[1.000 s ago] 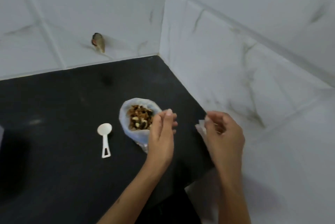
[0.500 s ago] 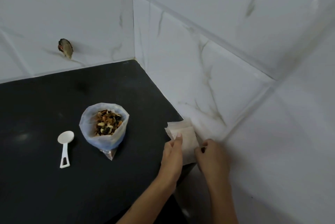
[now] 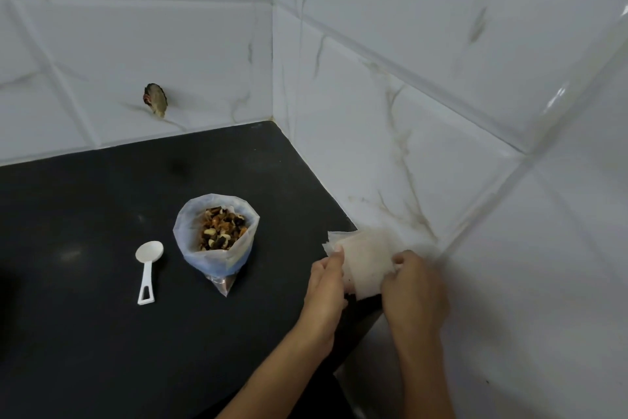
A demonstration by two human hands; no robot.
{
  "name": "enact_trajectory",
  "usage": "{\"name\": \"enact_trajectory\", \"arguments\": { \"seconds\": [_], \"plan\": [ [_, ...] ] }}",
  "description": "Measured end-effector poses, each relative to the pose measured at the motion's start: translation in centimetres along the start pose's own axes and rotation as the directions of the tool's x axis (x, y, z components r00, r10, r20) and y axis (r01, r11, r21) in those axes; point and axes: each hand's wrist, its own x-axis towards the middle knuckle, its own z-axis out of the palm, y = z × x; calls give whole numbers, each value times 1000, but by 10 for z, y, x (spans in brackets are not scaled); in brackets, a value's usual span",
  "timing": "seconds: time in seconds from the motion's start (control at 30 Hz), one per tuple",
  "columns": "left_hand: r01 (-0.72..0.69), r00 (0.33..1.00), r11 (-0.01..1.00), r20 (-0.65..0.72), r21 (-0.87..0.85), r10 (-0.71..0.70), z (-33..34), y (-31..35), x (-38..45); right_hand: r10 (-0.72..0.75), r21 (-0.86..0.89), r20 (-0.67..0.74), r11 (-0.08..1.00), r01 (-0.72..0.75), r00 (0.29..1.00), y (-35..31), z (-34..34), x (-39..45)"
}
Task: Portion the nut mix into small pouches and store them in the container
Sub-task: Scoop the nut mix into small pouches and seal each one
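I see a black countertop (image 3: 102, 333) meeting white marble-look wall tiles (image 3: 441, 45); above its far edge, a small brownish object (image 3: 155, 103) (unidentifiable) sticks out.

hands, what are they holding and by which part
Both hold the stack of small pouches: left hand on its left edge, right hand on its right edge.

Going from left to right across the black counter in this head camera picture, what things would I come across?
white spoon → open bag of nut mix → left hand → stack of small white pouches → right hand. Both hands grip the pouches at the counter's right edge, by the tiled wall.
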Motion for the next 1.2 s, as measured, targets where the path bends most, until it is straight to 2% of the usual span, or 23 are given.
{"name": "enact_trajectory", "arguments": {
  "seconds": [0.13, 0.23, 0.33, 0.4, 0.47, 0.57, 0.67, 0.73, 0.77, 0.8, 0.87, 0.93, 0.97, 1.0, 1.07, 1.13, 1.2],
  "plan": [
    [-17, 999, 999, 27, -38, 18, -13, 9, -1, -74, 122, -141, 988, 92, 987, -1, -6, 2],
    [-113, 987, 993, 106, -42, 117, -27, 14, -7, -214, 365, -159, 894, 259, 964, -6, -9, 2],
    [-287, 943, 952, 145, -105, 301, -47, 22, -12, -331, 615, -6, 742, 265, 943, -23, -3, 0],
    [-404, 894, 907, 161, -114, 419, -62, 30, -14, -405, 745, 162, 648, 158, 900, -38, 7, -4],
    [-487, 859, 864, 111, -131, 501, -81, 38, -17, -451, 798, 291, 601, 46, 843, -55, 19, -10],
    [-608, 793, 791, -10, -62, 609, -112, 42, -18, -506, 780, 443, 625, -40, 740, -75, 39, -21],
    [-716, 697, 697, -30, 43, 717, -141, 50, -22, -561, 756, 563, 646, -105, 606, -100, 57, -35],
    [-754, 649, 650, -44, 96, 760, -160, 56, -26, -578, 724, 595, 687, -60, 558, -119, 68, -45],
    [-774, 617, 618, -55, 141, 785, -170, 59, -28, -586, 711, 592, 704, -16, 553, -128, 73, -51],
    [-787, 579, 580, -71, 210, 812, -180, 61, -29, -592, 704, 558, 709, 45, 581, -137, 78, -56],
    [-783, 504, 505, -106, 362, 857, -199, 65, -30, -586, 714, 403, 682, 159, 703, -154, 81, -69],
    [-748, 457, 459, -130, 480, 880, -219, 71, -32, -569, 791, 243, 585, 180, 785, -173, 72, -84],
    [-722, 445, 446, -138, 528, 885, -228, 74, -34, -585, 832, 208, 528, 172, 784, -182, 66, -91],
    [-694, 439, 434, -140, 574, 888, -236, 77, -35, -626, 860, 198, 481, 173, 754, -189, 59, -99],
    [-646, 434, 406, -127, 646, 892, -252, 79, -36, -744, 859, 205, 448, 247, 635, -202, 53, -115],
    [-633, 415, 355, -87, 688, 906, -266, 80, -34, -830, 790, 229, 464, 401, 509, -213, 56, -129],
    [-628, 366, 263, -21, 732, 930, -278, 80, -31, -852, 651, 244, 498, 573, 464, -218, 65, -137]
  ]
}}
